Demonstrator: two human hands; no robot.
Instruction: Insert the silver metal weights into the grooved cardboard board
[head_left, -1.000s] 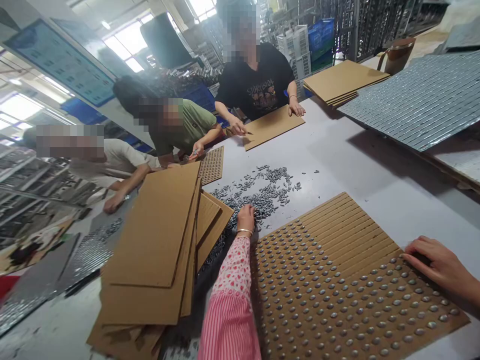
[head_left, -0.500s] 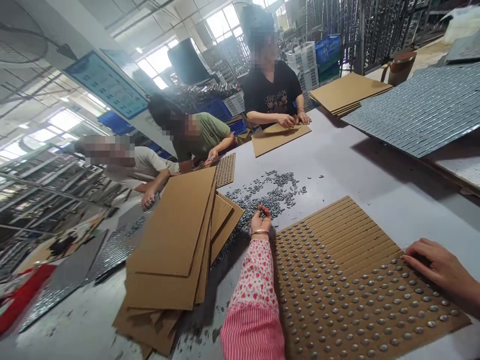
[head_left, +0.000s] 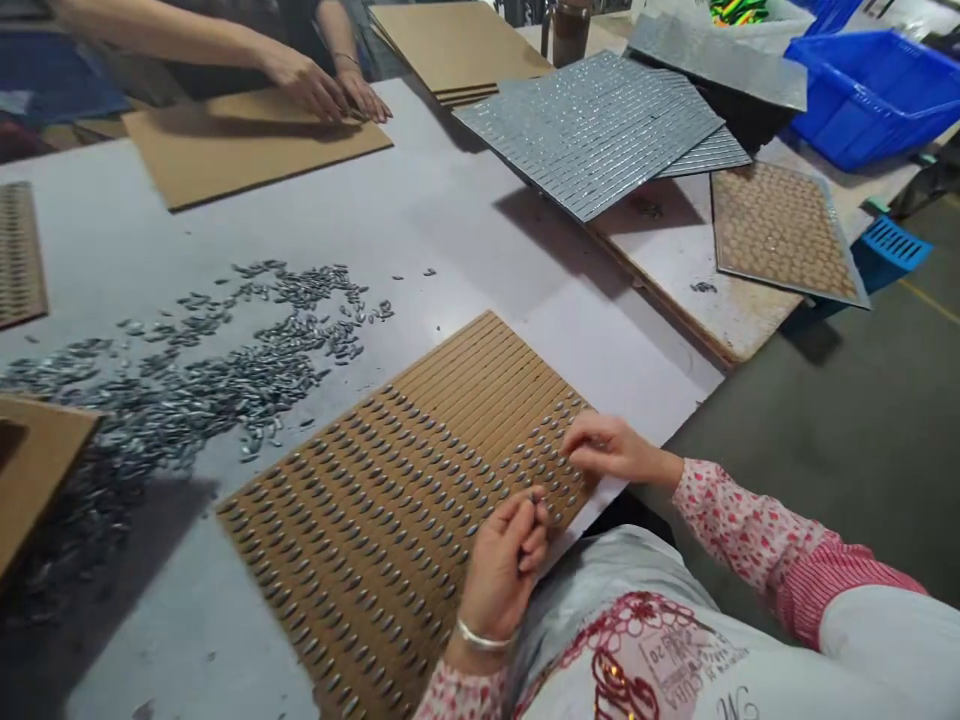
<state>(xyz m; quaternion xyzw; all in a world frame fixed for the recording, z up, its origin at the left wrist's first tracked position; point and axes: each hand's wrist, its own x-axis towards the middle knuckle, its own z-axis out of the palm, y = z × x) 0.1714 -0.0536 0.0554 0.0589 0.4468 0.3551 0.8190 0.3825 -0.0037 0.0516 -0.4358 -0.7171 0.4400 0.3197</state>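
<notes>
A brown grooved cardboard board (head_left: 480, 400) lies on the table in front of me, with rows of small grey spindle-shaped metal pieces set along its grooves. The far grooves are bare. My left hand (head_left: 504, 560), a bangle at its wrist, is closed above the near part of the board. A small grey metal piece (head_left: 535, 496) shows at its fingertips; the rest of its grip is hidden. At the board's right edge my right hand (head_left: 611, 447) has thumb and fingers drawn together over the rows. What it pinches, if anything, cannot be made out.
A loose pile of metal pieces (head_left: 247, 385) spreads left of the board. Across the table, a co-worker's hands (head_left: 322, 90) rest on another cardboard board (head_left: 247, 150). Silver ribbed sheets (head_left: 592, 130) overhang the right side, near a blue crate (head_left: 870, 95). Cardboard (head_left: 37, 460) stands at left.
My left hand has come back from the pile to the board, near my right hand. The view has swung right and down. My right hand remains at the board's right side, fingers now drawn together.
</notes>
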